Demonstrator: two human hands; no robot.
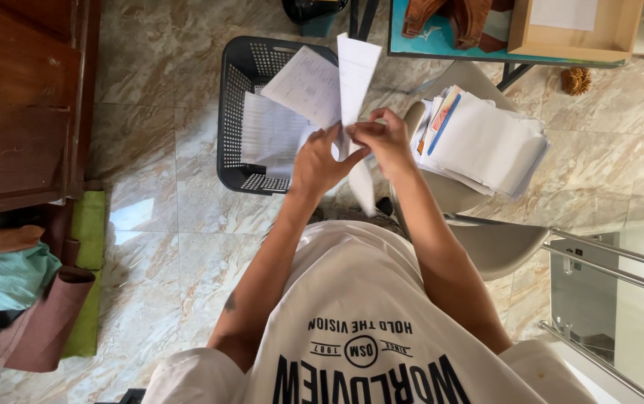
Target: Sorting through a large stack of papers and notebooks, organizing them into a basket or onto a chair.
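A sheet of white paper [354, 75] is held upright between both hands above the marble floor [172, 247]. The left hand [320, 161] is closed on the lower part of the sheet, with its fingers pinched narrow against the paper, and a second printed sheet [307, 86] is fanned out to the left from the same grip. The right hand [383, 138] is closed on the sheet's right edge, fingers curled tight, touching the left hand. Just beyond the hands, on the far left, a dark perforated plastic basket [233, 112] is seen with more white sheets lying inside. To the right, a stack of papers [486, 142] is resting on the seat of a pale chair [498, 247], well apart from the basket.
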